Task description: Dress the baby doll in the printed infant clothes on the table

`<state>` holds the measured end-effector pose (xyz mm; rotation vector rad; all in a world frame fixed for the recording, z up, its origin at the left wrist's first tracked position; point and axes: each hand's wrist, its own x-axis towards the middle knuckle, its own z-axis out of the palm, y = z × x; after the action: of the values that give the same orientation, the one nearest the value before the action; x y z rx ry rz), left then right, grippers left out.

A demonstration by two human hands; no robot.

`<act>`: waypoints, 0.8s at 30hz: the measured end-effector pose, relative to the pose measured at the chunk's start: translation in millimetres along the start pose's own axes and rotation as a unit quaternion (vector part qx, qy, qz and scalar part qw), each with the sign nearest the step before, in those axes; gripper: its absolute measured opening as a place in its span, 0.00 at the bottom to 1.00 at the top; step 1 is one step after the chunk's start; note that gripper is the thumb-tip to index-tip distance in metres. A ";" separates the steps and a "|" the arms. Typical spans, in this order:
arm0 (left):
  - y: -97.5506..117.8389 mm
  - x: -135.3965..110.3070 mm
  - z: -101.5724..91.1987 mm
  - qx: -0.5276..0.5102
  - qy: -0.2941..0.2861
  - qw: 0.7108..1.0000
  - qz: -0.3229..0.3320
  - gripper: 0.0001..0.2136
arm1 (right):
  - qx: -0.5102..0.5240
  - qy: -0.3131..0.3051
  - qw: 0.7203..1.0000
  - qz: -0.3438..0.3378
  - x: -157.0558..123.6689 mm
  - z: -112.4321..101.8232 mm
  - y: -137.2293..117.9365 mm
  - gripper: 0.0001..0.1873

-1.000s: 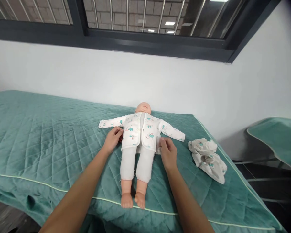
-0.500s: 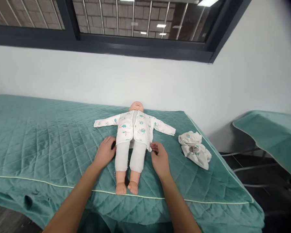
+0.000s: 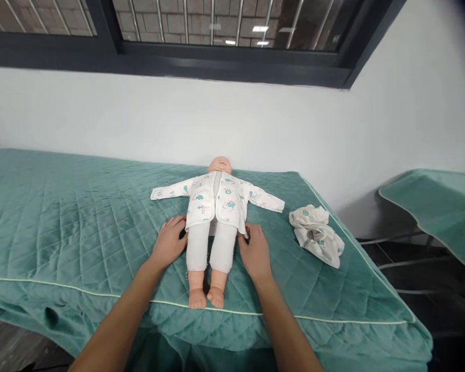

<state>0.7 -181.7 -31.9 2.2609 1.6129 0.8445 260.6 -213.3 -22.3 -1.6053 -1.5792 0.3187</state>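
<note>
A baby doll [image 3: 196, 287] lies on its back on the green quilted cover, its feet towards me. It wears a white printed baby jacket [image 3: 201, 204], unfastened down the front with both sleeves spread, and its legs are white down to the shins. At the jacket's lower left corner my left hand [image 3: 170, 240] is closed, fingers curled at the hem beside the doll's hip. My right hand [image 3: 256, 253] pinches the lower right corner of the jacket between thumb and fingers. The fingertips of both hands are partly hidden by the cloth.
A crumpled pair of printed baby trousers [image 3: 318, 235] lies to the right on the quilted cover [image 3: 81, 222]. Behind the bed stand a white wall and a dark-framed window [image 3: 232, 64]. A green-covered chair [image 3: 442, 206] is at the far right.
My right hand's fingers have shifted slightly in at the jacket's hem and curled more. My left hand stays at its corner. The view has tilted down a little.
</note>
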 end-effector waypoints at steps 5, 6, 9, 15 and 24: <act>0.1 -3.9 -2.5 -0.129 0.088 0.988 -0.017 0.06 | 0.024 0.041 0.998 0.031 -4.7 -5.0 2.7 0.07; 0.4 -4.6 -2.7 -0.143 0.099 0.984 -0.025 0.05 | 0.024 0.044 0.998 0.037 -6.1 -6.2 2.9 0.06; 0.1 -5.8 -1.4 -0.191 0.117 0.974 -0.046 0.04 | 0.020 0.045 0.997 0.060 -9.7 -9.6 2.6 0.04; -10.6 -5.4 0.4 -0.403 0.168 0.895 -0.092 0.13 | 0.111 0.062 0.988 0.083 -14.6 -15.3 4.8 0.05; -7.3 46.0 -2.1 -0.689 0.080 0.683 -0.231 0.11 | 0.565 -0.019 0.773 0.289 48.9 -9.4 16.2 0.07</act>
<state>4.0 -136.8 -19.3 0.6755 0.8351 1.3968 287.0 -169.8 -9.9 -0.9973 -0.5440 1.3417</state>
